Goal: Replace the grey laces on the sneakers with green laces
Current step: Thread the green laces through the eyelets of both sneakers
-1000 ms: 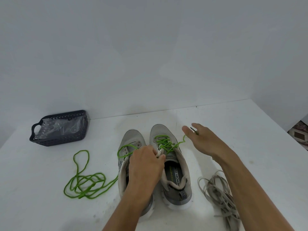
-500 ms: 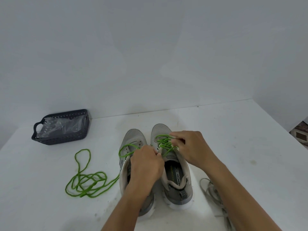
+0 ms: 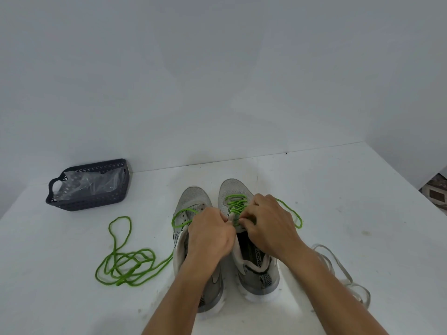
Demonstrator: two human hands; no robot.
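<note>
Two grey sneakers stand side by side, toes away from me. The right sneaker (image 3: 256, 262) has a green lace (image 3: 235, 205) crossed through its upper eyelets, with a loop trailing right. My left hand (image 3: 209, 235) pinches the tongue of the right sneaker near the eyelets. My right hand (image 3: 268, 223) grips the green lace at the same spot, fingers curled. The left sneaker (image 3: 193, 199) carries one green lace loop (image 3: 180, 215), whose long tail lies piled (image 3: 125, 264) on the table at left. The removed grey laces (image 3: 338, 269) lie at right, partly hidden by my forearm.
A dark perforated basket (image 3: 89, 203) holding clear plastic sits at the back left. The white table (image 3: 338, 201) meets a white wall at the back, and its right edge drops off near the far right.
My right hand came back from an outstretched pull at the right onto the right sneaker's laces. A slack green loop now lies to its right. My left hand stayed put.
</note>
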